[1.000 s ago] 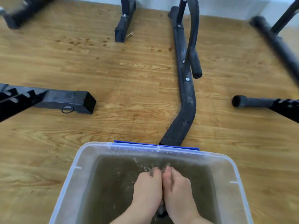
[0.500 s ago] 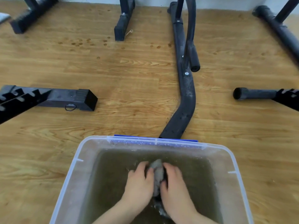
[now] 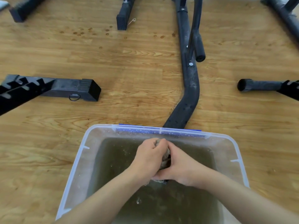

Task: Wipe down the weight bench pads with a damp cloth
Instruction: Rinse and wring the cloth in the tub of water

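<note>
A clear plastic tub [image 3: 77,160] at 6 o'clock is filled with murky brownish water [image 3: 116,159]. Over the water a grey cloth [image 3: 165,157] is gripped by the left hand [image 3: 150,157] and the right hand [image 3: 181,165], both curled around it

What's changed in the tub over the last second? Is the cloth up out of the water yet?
The left hand and right hand have risen from the murky water toward the far wall of the tub. They now squeeze the bunched cloth between them, and it appears lifted clear. Tub and black bench frames stayed put.
</note>
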